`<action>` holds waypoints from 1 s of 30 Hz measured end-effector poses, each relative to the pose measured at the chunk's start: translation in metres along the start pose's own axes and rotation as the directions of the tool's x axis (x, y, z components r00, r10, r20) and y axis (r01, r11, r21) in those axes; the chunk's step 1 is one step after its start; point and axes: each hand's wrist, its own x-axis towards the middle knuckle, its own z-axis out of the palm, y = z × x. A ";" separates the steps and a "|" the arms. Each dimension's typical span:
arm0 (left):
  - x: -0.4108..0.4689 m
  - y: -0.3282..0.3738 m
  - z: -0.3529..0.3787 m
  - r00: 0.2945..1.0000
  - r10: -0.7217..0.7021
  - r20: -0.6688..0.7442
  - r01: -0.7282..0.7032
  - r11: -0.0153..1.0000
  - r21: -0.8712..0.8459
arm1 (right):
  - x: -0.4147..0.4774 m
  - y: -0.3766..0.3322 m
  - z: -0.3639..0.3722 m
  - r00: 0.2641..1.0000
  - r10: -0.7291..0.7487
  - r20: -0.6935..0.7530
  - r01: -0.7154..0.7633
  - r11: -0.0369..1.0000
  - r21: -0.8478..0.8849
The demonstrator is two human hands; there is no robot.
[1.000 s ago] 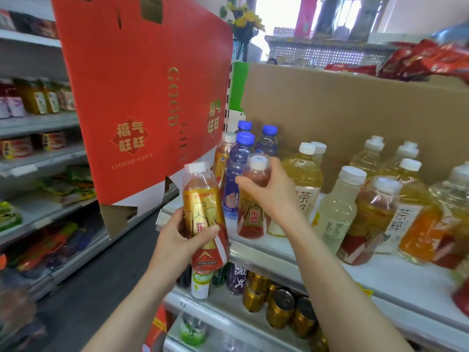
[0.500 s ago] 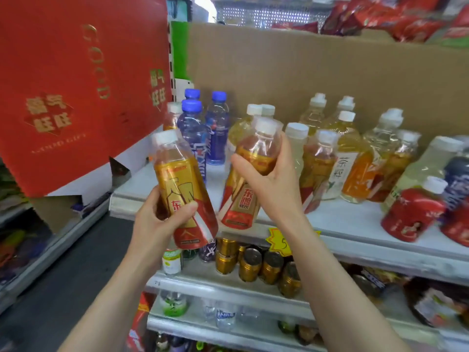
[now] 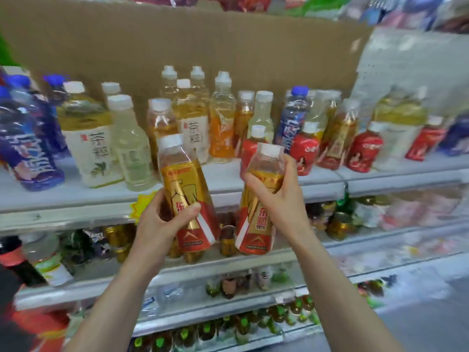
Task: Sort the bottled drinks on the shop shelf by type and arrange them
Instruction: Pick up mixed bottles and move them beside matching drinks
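The step in hand looks like grouping two matching drinks. The person would do well to carry both rightwards to the like-labelled bottle [image 3: 340, 138] on the top shelf [image 3: 76, 199]. They should go down upright, labels forward, without knocking the small red bottles [image 3: 304, 148] nearby (these look easy to tip). The left hand [image 3: 162, 222] is wrapped round the lower body of one gold-and-red bottle [image 3: 185, 189]. The right hand [image 3: 274, 196] grips the shoulder of the second gold-and-red bottle [image 3: 256, 219]. Both bottles hang tilted before the shelf edge, near each other but apart.

"东鹏" on gold bottle [image 3: 253, 232] label
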 end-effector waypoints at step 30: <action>0.070 0.007 0.347 0.976 0.100 0.191 -0.107 0.994 0.030 | 0.103 0.074 -0.310 0.968 -0.074 -0.240 0.022 0.977 -0.212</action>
